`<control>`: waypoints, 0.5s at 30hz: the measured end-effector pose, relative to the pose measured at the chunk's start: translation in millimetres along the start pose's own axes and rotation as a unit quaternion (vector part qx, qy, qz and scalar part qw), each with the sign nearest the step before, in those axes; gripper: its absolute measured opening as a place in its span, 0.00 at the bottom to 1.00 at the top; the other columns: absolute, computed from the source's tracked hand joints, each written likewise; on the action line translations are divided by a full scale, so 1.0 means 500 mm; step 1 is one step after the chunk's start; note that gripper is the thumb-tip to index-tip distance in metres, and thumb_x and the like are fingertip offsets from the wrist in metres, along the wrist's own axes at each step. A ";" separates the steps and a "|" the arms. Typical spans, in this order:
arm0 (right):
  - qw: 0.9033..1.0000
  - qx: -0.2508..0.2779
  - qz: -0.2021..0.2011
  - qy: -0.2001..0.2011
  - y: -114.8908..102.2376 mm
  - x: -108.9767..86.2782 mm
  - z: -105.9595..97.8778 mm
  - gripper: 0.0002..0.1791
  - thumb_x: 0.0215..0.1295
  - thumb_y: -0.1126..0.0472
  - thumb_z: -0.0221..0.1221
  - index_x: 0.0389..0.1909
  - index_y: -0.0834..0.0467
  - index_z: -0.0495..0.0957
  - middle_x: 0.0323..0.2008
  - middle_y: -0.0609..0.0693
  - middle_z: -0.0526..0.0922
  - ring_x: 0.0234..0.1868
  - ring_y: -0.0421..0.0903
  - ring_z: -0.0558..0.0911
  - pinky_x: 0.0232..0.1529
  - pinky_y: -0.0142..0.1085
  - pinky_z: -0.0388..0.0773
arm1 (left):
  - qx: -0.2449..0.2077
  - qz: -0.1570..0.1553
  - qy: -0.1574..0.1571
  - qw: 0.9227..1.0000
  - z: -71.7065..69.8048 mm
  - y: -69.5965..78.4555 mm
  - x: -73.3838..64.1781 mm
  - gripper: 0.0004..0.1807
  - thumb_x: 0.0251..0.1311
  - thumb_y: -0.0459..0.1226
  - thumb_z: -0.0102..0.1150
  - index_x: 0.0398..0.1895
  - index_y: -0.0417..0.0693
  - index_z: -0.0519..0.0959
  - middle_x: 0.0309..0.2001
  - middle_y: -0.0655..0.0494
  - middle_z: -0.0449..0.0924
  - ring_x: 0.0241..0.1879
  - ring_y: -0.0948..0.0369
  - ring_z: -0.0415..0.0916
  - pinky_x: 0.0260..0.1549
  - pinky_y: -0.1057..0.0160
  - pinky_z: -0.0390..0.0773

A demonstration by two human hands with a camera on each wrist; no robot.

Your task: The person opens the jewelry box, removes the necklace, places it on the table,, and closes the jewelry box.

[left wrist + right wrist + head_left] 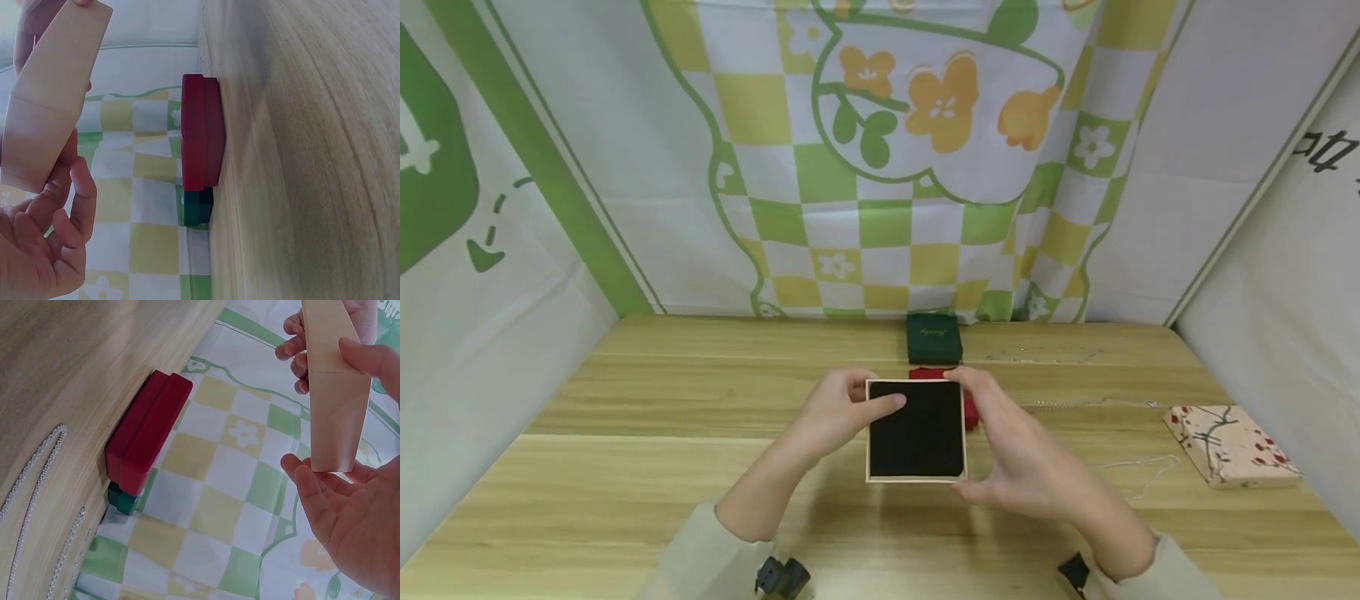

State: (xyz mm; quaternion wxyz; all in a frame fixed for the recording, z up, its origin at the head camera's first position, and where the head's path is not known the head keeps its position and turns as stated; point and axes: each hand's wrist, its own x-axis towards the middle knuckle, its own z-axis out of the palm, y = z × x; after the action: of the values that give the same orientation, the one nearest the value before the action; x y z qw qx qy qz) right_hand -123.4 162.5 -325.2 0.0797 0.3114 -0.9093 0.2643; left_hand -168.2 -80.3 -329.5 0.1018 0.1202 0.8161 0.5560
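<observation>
A square cream jewelry box (340, 419) is held up above the table, tilted so its inside faces the head view. A black pad (921, 446) fills it. My left hand (831, 421) grips the left side, its thumb lying over the pad's upper left and its fingers behind the box. On the right side my right hand (1018, 450) holds the box between fingers at the top corner and thumb at the bottom corner. Behind it, a red box (201, 132) stands on the table, partly hidden in the head view. A dark green box (934, 337) sits farther back.
At the right lies a cream lid-like piece (1236, 446) with a red blossom pattern. Several thin silver chains, one a looped chain (39, 469), lie on the wooden table (647, 400) right of the boxes. A checkered curtain (880, 225) hangs along the back edge.
</observation>
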 end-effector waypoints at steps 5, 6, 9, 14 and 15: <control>1.000 0.012 -0.004 0.003 0.008 0.000 0.001 0.63 0.35 0.60 0.81 0.73 0.54 0.53 0.69 0.49 0.64 0.63 0.46 0.74 0.62 0.45 0.75 | 0.004 0.001 -0.003 1.000 0.002 -0.002 0.003 0.15 0.61 0.43 0.66 0.26 0.45 0.73 0.18 0.60 0.67 0.21 0.63 0.61 0.23 0.64 0.61; 1.000 0.019 -0.003 0.002 0.011 0.001 0.001 0.63 0.35 0.61 0.81 0.72 0.54 0.53 0.68 0.48 0.65 0.61 0.45 0.75 0.61 0.45 0.76 | 0.004 0.002 -0.006 1.000 0.003 -0.003 0.003 0.14 0.62 0.43 0.65 0.28 0.44 0.75 0.20 0.60 0.70 0.23 0.62 0.64 0.24 0.64 0.64; 0.999 0.050 -0.002 0.002 0.019 0.002 -0.002 0.63 0.34 0.63 0.81 0.72 0.54 0.53 0.67 0.47 0.66 0.60 0.44 0.75 0.59 0.45 0.78 | 0.005 0.008 -0.011 1.000 0.002 -0.005 0.005 0.13 0.63 0.45 0.65 0.41 0.46 0.79 0.30 0.57 0.79 0.33 0.61 0.74 0.32 0.62 0.72; 0.996 0.084 0.005 0.016 0.032 0.000 -0.018 0.62 0.35 0.66 0.80 0.72 0.54 0.54 0.65 0.49 0.68 0.64 0.50 0.71 0.56 0.50 0.79 | 0.001 0.076 -0.022 0.997 -0.010 -0.007 0.006 0.26 0.62 0.47 0.66 0.63 0.57 0.74 0.49 0.53 0.79 0.49 0.55 0.75 0.39 0.57 0.75; 0.996 0.083 0.005 0.021 0.035 0.000 -0.023 0.62 0.36 0.66 0.80 0.72 0.54 0.53 0.65 0.50 0.68 0.64 0.51 0.71 0.56 0.50 0.79 | 0.002 0.100 -0.029 0.995 -0.014 -0.006 0.005 0.28 0.61 0.46 0.67 0.64 0.58 0.72 0.51 0.53 0.78 0.50 0.54 0.74 0.37 0.57 0.74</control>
State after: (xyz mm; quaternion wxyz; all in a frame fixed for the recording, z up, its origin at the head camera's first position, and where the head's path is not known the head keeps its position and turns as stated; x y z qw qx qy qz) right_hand -134.1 180.2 -323.1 0.0710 0.3064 -0.8842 0.3455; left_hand -173.1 -86.7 -330.1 0.0693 0.2173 0.7981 0.5576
